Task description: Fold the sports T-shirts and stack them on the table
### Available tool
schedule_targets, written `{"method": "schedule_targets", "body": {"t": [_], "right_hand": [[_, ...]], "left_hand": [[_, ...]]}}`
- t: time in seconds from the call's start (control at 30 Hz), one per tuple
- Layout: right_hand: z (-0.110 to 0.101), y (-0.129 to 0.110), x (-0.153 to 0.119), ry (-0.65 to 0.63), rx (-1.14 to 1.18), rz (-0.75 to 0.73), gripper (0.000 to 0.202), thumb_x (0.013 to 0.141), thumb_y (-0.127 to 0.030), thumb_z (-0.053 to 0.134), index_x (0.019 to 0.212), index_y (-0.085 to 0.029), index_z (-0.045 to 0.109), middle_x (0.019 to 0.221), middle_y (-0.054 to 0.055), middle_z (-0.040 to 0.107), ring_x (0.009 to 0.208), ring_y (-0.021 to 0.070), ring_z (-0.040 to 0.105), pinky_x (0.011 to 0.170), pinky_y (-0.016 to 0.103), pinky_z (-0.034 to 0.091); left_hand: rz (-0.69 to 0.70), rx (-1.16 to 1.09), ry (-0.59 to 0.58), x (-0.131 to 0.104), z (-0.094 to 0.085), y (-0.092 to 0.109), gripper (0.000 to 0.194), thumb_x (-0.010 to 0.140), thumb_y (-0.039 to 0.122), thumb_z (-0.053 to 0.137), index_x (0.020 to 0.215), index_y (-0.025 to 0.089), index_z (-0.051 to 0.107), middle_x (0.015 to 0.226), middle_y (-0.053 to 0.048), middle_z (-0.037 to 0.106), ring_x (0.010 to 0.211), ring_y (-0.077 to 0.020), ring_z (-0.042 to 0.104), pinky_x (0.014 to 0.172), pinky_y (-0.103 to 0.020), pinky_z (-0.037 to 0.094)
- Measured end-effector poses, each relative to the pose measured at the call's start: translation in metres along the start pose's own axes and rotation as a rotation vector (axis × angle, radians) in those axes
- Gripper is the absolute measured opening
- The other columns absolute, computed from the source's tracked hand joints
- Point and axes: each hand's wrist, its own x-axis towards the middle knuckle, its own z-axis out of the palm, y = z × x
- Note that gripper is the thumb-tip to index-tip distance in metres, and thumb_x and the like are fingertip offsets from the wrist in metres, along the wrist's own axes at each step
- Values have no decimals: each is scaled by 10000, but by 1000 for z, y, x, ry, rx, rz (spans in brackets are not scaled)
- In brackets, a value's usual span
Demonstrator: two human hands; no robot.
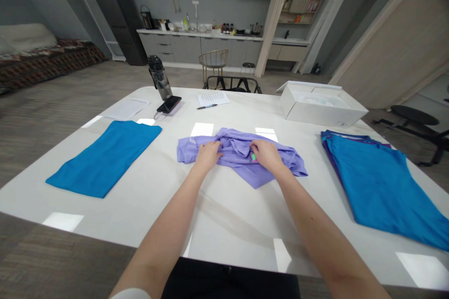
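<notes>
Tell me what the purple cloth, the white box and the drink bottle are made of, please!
Purple cloth: soft, dull, thin fabric, since it crumples into little folds; which fibre, I can't tell.
White box: probably smooth cardboard, with thin, flat flaps.
Drink bottle: see-through and shiny, so likely hard plastic, maybe glass.

Before you, the crumpled cloth (238, 149) is lavender, with a small green-and-pink spot. At ten o'clock, your folded cloth (105, 156) is plain bright blue; at two o'clock, your cloth pile (379, 177) is blue with purple edges, beyond it a white box (315, 107).
</notes>
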Motion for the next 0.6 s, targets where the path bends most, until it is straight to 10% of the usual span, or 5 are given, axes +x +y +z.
{"method": "schedule_targets", "body": {"t": [0.3,0.47,0.6], "right_hand": [[-45,106,16,383,86,613,355,930,-275,485,1190,-163,699,1006,175,740,953,304,675,828,387,478],[-53,164,1,328,92,727,352,885,-225,514,1148,-104,715,1061,215,723,980,310,669,841,395,484],[-46,148,-10,160,34,672,374,861,-248,548,1185,-124,686,1050,192,708,961,317,659,828,413,487]], "left_hand": [[-102,-62,-172,-6,-29,-33,190,786,223,684,960,250,755,997,-76,760,979,-276,701,878,-361,480],[-258,-31,-443,-26,-63,-70,159,596,187,763,725,274,729,796,-7,741,815,-238,697,713,-288,482],[-198,-79,-485,-36,-72,-63,175,628,327,802,783,271,745,863,-24,755,822,-246,696,721,-298,475]]}}
